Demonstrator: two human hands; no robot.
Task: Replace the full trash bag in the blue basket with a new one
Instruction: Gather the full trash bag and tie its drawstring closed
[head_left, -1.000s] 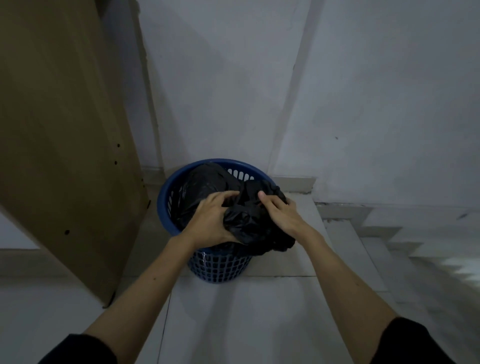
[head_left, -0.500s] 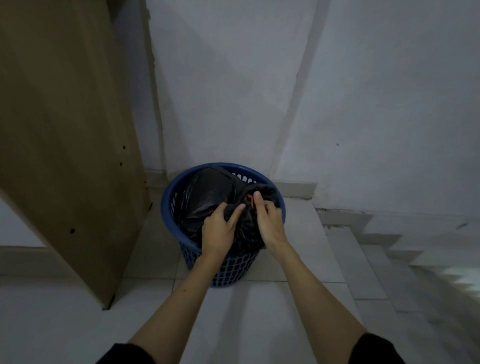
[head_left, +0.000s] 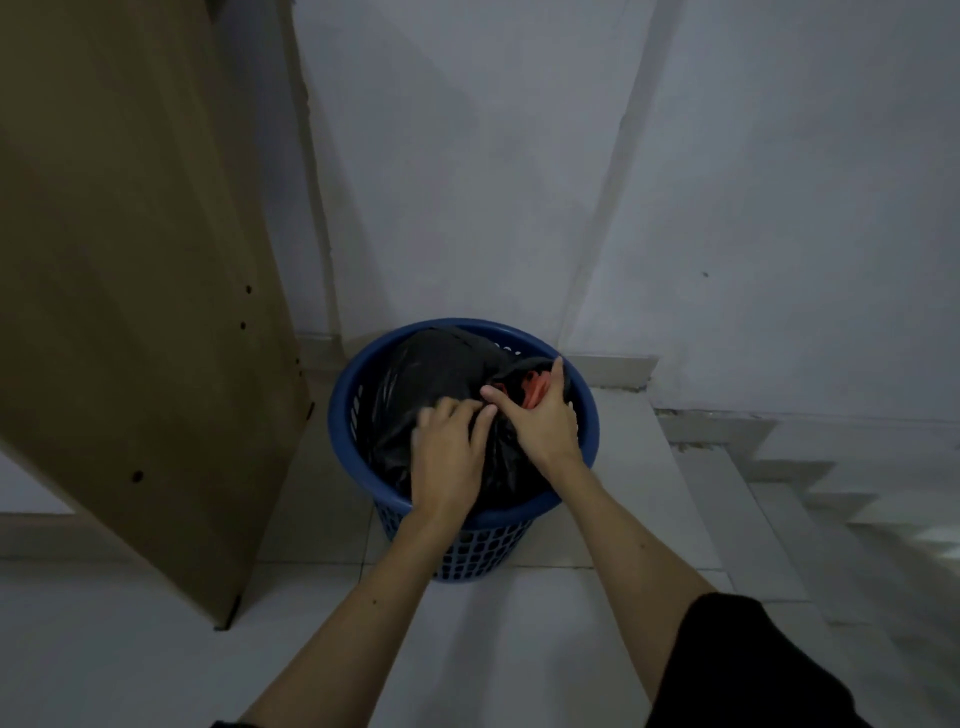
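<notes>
The task looks to be at an early stage: the full black trash bag (head_left: 436, 374) sits inside the blue basket (head_left: 467, 525) on the floor by the wall, not lifted out, and no new bag is in view. The left hand (head_left: 449, 457) and the right hand (head_left: 545, 421), side by side toward the basket's 5 o'clock side, both pinch gathered plastic at the bag's mouth. Something orange-red (head_left: 535, 392) shows in the opening at about 2 o'clock.

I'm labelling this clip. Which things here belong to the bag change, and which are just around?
Part of the job:
blue basket
black trash bag, inside the basket
left hand and right hand, both gripping the bag

Just there:
brown board leaning at the left
stairs on the right
</notes>
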